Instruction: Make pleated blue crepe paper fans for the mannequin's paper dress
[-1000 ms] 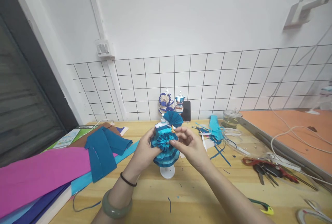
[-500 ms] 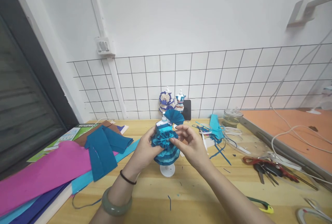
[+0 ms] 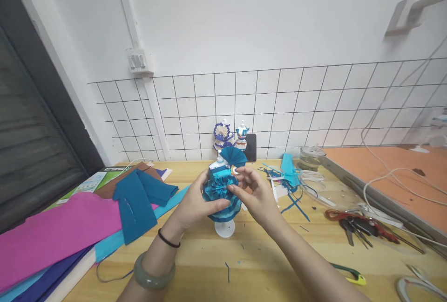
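Note:
A small doll form in a blue pleated paper dress (image 3: 222, 189) stands on a white round base (image 3: 224, 228) in the middle of the wooden table (image 3: 251, 264). My left hand (image 3: 194, 204) wraps around the dress from the left, thumb across the skirt. My right hand (image 3: 254, 195) pinches the folded rosette at the waist from the right. A blue paper fan (image 3: 233, 155) sticks up behind the doll's shoulder.
Pink, teal and dark blue paper sheets (image 3: 70, 227) lie at the left. Two finished small dolls (image 3: 230, 136) and a dark phone (image 3: 250, 147) stand by the wire grid. Paper scraps (image 3: 288, 176), a glass jar (image 3: 310, 157), red-handled scissors and keys (image 3: 356, 229) and white cables (image 3: 384, 185) lie right.
The view has drifted slightly; both hands stay on the doll's dress, with the right fingers shifting a little at the waist rosette.

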`<state>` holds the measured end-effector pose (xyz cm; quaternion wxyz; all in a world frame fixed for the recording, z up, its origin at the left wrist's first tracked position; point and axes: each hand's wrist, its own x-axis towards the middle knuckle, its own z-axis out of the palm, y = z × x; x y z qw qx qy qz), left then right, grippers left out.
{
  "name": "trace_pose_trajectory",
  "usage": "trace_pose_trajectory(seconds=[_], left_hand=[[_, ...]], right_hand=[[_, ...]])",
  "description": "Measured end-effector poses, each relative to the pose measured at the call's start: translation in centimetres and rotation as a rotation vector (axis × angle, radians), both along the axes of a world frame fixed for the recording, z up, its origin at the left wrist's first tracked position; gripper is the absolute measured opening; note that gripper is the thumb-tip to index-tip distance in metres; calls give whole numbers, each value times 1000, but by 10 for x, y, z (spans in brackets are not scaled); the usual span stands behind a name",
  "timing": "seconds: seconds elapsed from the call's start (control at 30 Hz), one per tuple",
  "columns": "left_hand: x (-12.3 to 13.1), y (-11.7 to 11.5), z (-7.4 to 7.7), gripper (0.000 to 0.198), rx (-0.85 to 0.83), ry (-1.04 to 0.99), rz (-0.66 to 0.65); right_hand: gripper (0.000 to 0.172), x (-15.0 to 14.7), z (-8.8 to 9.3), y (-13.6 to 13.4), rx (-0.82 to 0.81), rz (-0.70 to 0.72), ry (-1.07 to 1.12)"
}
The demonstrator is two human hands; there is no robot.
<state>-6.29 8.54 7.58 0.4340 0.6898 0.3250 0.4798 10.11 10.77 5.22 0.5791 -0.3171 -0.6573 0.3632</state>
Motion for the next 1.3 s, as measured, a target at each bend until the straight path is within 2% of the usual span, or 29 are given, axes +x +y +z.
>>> trace_pose_trajectory(seconds=[0.2, 0.33, 0.57, 1.03, 1.2, 1.3], left_hand=[[12, 0, -3, 42, 31, 0, 236], [14, 0, -4, 39, 54, -1, 275], [14, 0, -5, 36, 65, 7, 307], [11, 4, -8, 47, 26, -17, 272], [12, 2, -8, 43, 48, 13, 251], [13, 1, -7, 40, 55, 7, 257]], right_hand=[[30, -1, -1, -1, -15, 8, 26], [33, 1, 1, 0, -53, 55, 55], [36, 9, -1, 6, -143, 204, 109], [33, 6, -3, 7, -143, 159, 112], [31, 7, -2, 6, -121, 138, 94], [33, 9, 1, 3, -56, 157, 0]])
